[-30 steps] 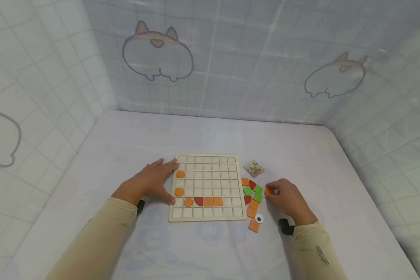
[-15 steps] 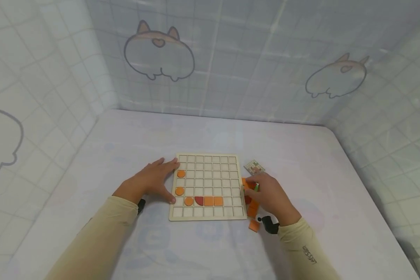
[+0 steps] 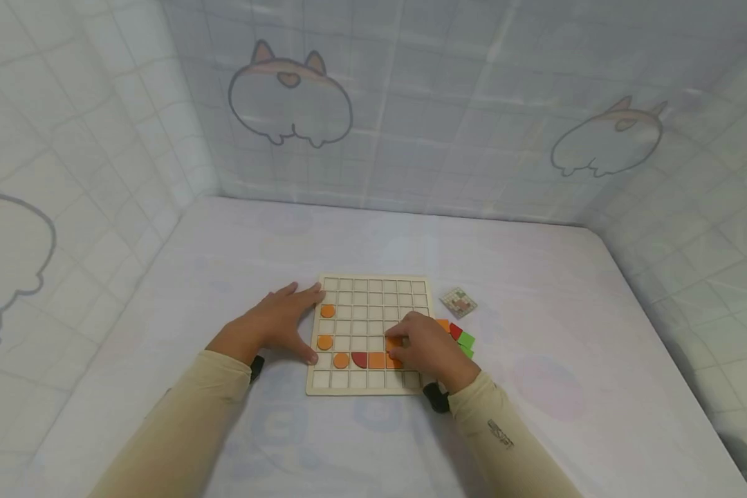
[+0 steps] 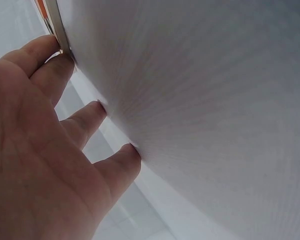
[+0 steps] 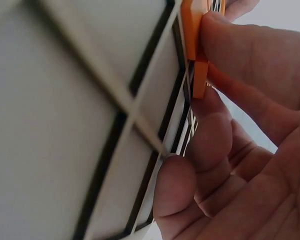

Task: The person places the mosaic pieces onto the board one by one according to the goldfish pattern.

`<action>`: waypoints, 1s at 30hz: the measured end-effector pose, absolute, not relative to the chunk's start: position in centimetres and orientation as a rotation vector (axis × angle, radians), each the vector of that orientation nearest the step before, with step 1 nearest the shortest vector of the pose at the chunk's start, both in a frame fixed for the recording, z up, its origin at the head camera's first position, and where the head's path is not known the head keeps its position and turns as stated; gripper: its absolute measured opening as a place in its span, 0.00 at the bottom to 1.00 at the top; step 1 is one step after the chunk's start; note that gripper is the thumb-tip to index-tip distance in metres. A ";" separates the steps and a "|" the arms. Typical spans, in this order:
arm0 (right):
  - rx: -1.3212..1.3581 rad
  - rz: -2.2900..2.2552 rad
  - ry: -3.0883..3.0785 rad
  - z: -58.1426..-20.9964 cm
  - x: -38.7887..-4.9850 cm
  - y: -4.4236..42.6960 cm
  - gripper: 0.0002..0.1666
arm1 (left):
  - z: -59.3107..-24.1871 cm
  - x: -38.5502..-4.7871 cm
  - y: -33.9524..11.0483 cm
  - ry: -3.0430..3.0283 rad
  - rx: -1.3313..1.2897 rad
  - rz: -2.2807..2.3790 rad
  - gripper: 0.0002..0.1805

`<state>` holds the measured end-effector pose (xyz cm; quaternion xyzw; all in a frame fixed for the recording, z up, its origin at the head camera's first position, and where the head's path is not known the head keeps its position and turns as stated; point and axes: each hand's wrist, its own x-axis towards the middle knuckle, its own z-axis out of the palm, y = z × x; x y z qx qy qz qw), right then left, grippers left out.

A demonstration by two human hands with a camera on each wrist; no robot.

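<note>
A pale wooden grid board point(image 3: 360, 325) lies on the table. My left hand point(image 3: 274, 324) is spread at its left side, thumb and fingertips resting against the edge; the left wrist view shows other fingertips touching the tabletop. Over the board, my right hand point(image 3: 432, 351) pinches an orange square tile point(image 5: 200, 80) between thumb and finger, just beyond a row of set pieces. That row has an orange disc point(image 3: 341, 360), a red quarter-round piece point(image 3: 360, 360) and orange squares point(image 3: 377, 360), the rightmost partly hidden by the hand. Two more orange discs point(image 3: 327, 311) sit in the left column.
Right of the board lie loose pieces, among them an orange square point(image 3: 443, 324), a red piece point(image 3: 456, 331) and green squares point(image 3: 466, 339); my right hand and forearm hide others. A small pattern card point(image 3: 458, 302) lies behind them. Tile-patterned walls surround the table.
My right hand has moved left from beside the loose pieces, across them, to over the board, carrying an orange tile. The left hand has stayed at the board's left edge.
</note>
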<state>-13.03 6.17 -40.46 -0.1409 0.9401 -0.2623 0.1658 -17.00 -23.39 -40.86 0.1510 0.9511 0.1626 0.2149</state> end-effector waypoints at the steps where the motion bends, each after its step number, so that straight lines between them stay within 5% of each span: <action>1: -0.406 -0.752 2.679 -40.4 -13.1 6.1 0.20 | -40.9 -17.1 -23.4 2.638 0.417 0.451 0.72; 12: -0.360 -0.832 2.679 -40.0 -12.4 6.8 0.21 | -40.4 -17.0 -23.1 2.614 0.401 0.451 0.72; 30: -0.037 -0.882 2.742 -40.2 -10.1 15.7 0.24 | -40.6 -17.0 -23.0 2.623 0.376 0.425 0.73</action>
